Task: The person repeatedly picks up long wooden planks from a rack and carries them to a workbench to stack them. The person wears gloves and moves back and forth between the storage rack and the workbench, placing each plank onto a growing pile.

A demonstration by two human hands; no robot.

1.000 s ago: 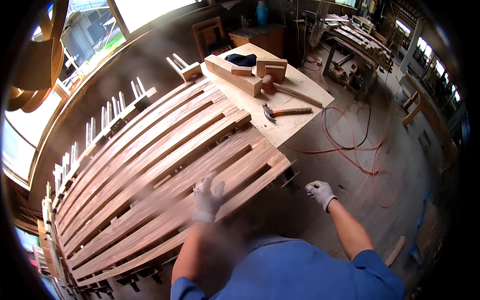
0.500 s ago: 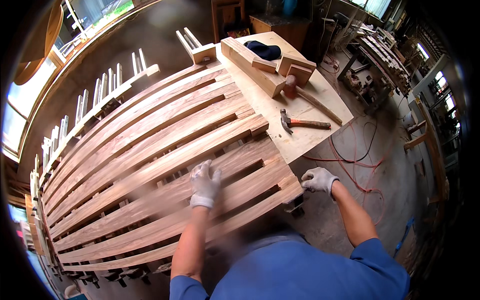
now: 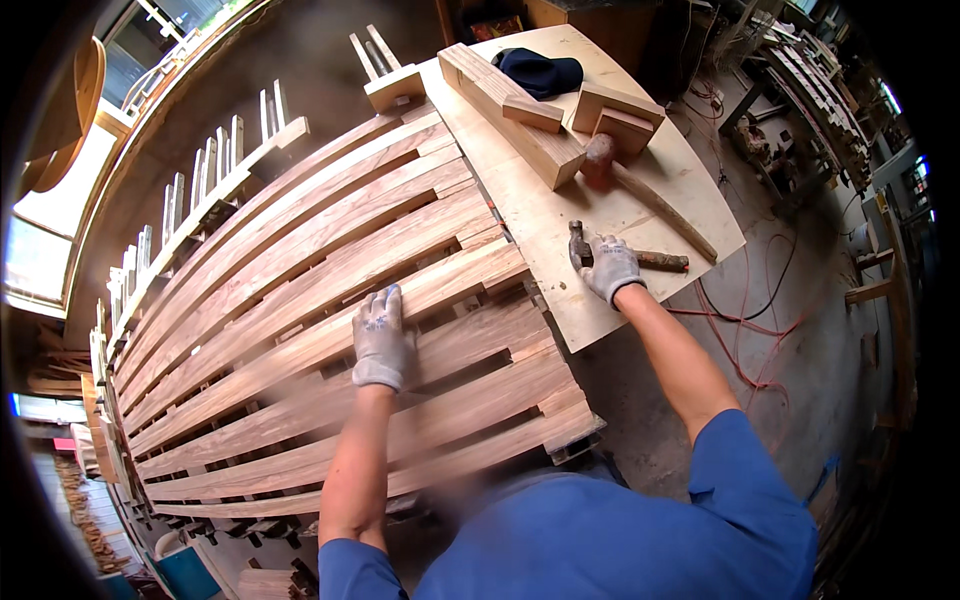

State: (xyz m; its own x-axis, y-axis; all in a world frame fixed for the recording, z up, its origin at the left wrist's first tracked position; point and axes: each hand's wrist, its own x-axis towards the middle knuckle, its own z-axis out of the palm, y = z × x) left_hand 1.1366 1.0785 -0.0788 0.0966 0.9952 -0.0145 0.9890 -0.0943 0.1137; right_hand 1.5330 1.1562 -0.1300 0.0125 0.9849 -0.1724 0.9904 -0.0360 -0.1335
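Observation:
Long wooden slats (image 3: 300,400) lie side by side on a rack, with dark gaps between several of them. My left hand (image 3: 380,340), in a pale work glove, rests open on a lighter slat near the middle, its fingers stretched forward. My right hand (image 3: 610,270), gloved too, is on the claw hammer (image 3: 660,261) lying on the plywood board (image 3: 560,320). Its fingers curl over the handle close to the head and hide part of it. A round-headed wooden mallet (image 3: 660,205) with a long handle lies just beyond the hammer.
On the board also lie a dark cap (image 3: 540,72), a thick wooden beam (image 3: 510,115) and wooden blocks (image 3: 625,115). Upright wooden pegs (image 3: 205,165) line the rack's far side. Red and black cords (image 3: 740,340) trail over the floor at right; stacked timber (image 3: 815,90) stands beyond.
My right hand has left the slats' right end and moved up onto the hammer. My left hand has shifted slightly forward and left, flattening onto the slat. The view has shifted somewhat.

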